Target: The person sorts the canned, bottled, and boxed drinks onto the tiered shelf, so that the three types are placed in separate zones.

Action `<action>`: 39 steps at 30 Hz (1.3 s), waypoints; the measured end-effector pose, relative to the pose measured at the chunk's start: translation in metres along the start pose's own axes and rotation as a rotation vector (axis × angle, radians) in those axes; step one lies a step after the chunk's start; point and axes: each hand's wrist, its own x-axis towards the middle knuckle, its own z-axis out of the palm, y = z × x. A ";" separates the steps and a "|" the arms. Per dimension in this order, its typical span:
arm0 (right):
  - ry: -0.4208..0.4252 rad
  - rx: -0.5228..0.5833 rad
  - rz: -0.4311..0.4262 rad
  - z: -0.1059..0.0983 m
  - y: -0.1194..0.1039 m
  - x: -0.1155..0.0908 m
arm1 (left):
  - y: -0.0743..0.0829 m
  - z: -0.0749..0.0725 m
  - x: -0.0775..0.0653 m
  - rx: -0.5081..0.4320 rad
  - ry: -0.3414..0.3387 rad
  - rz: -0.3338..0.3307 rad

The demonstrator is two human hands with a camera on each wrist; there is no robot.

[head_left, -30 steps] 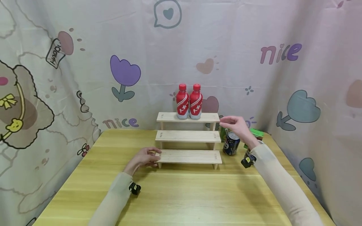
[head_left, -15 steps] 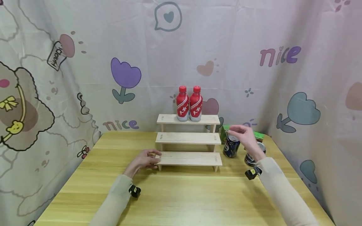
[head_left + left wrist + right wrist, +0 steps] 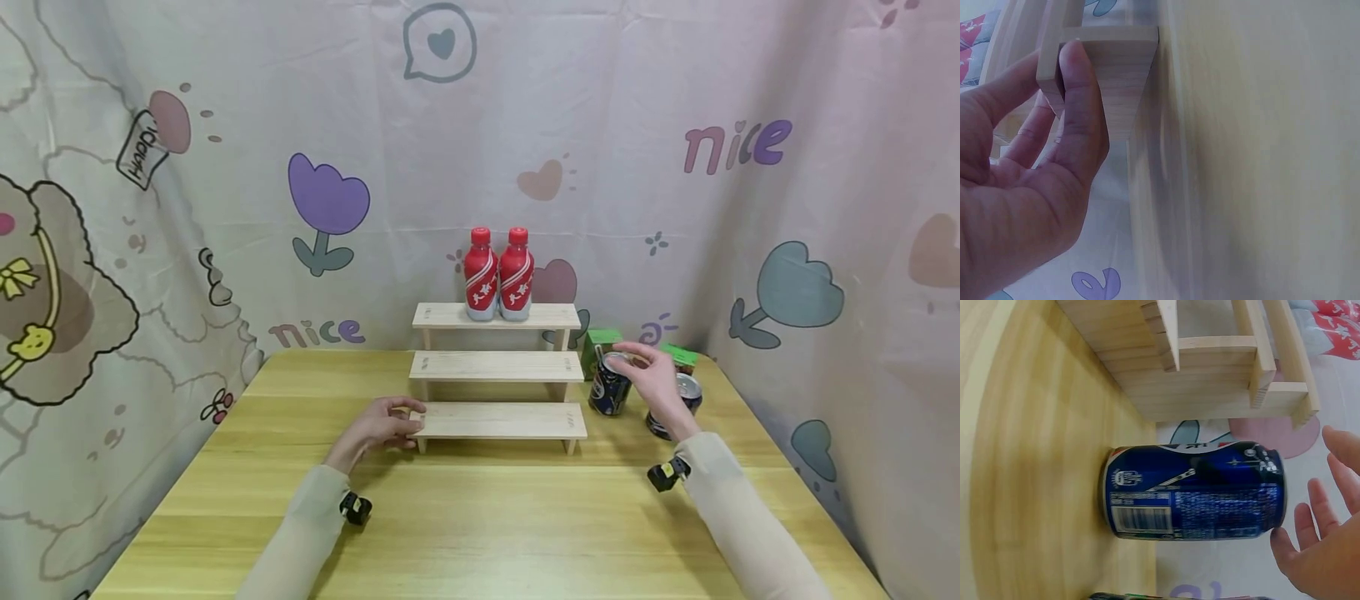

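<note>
A three-tier wooden display shelf point(image 3: 498, 420) stands on the table. My left hand point(image 3: 381, 422) holds the left end of its lowest board; in the left wrist view the thumb point(image 3: 1080, 94) lies on one side and the fingers on the other. Over an upright dark blue drink can point(image 3: 609, 390), right of the shelf, is my right hand point(image 3: 651, 382). Seen from the right wrist, its parted fingers are beyond the top of the can point(image 3: 1194, 492). The thumb tip is at the can's rim; whether it touches cannot be told.
Two red bottles point(image 3: 481, 279) stand side by side on the top tier. A second dark can point(image 3: 688, 392) is partly behind my right wrist. Green-topped boxes point(image 3: 600, 340) stand behind the cans. A printed curtain point(image 3: 450, 125) hangs behind the table point(image 3: 480, 525).
My right hand has moved down and a little right, from beside the top tier to the top of the blue can. The left hand stays at the lowest board.
</note>
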 end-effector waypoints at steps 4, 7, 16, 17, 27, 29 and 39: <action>-0.017 0.024 0.028 0.001 0.005 -0.001 | 0.001 0.000 -0.001 -0.007 -0.003 0.005; -0.027 0.029 0.043 0.002 0.010 -0.002 | 0.002 0.000 -0.001 -0.010 -0.001 0.005; -0.014 0.009 0.041 0.008 0.023 -0.002 | 0.001 0.000 -0.001 -0.006 -0.005 0.000; -0.009 0.007 0.042 0.008 0.025 -0.002 | 0.001 0.000 -0.001 -0.005 -0.006 0.001; 0.011 -0.014 0.067 0.015 0.034 0.000 | 0.002 0.001 -0.001 0.007 0.001 -0.005; 0.018 -0.008 0.074 0.016 0.036 0.000 | 0.002 0.002 -0.001 0.010 0.003 -0.008; 0.056 0.043 0.085 0.024 0.044 0.002 | 0.002 0.001 0.000 0.009 0.022 -0.019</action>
